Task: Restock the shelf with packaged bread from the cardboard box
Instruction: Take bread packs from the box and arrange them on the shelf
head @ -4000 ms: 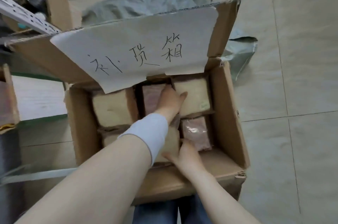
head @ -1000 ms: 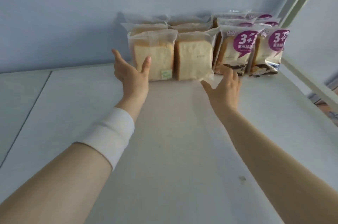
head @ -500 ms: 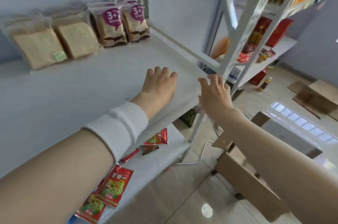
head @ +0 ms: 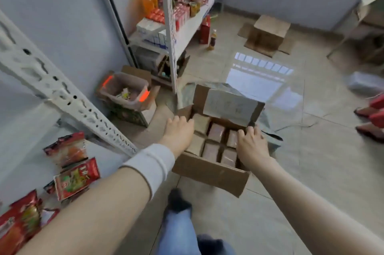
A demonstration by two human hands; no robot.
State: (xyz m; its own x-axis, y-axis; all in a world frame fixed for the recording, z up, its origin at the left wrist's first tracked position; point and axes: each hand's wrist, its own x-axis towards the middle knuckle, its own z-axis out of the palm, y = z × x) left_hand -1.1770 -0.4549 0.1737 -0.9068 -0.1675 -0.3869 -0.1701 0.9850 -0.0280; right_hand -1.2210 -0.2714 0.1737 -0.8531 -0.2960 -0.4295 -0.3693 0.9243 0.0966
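Packaged bread [head: 216, 132] again: you've swung from shelf [head: 62, 92] to cardboard box [head: 209, 171], left hand [head: 178, 130] and right hand [head: 252, 145] empty, fingers loose, reaching for more.

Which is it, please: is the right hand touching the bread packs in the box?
Cannot tell. The head view shows the right hand overlapping the bread packs in the box, but depth is unclear.
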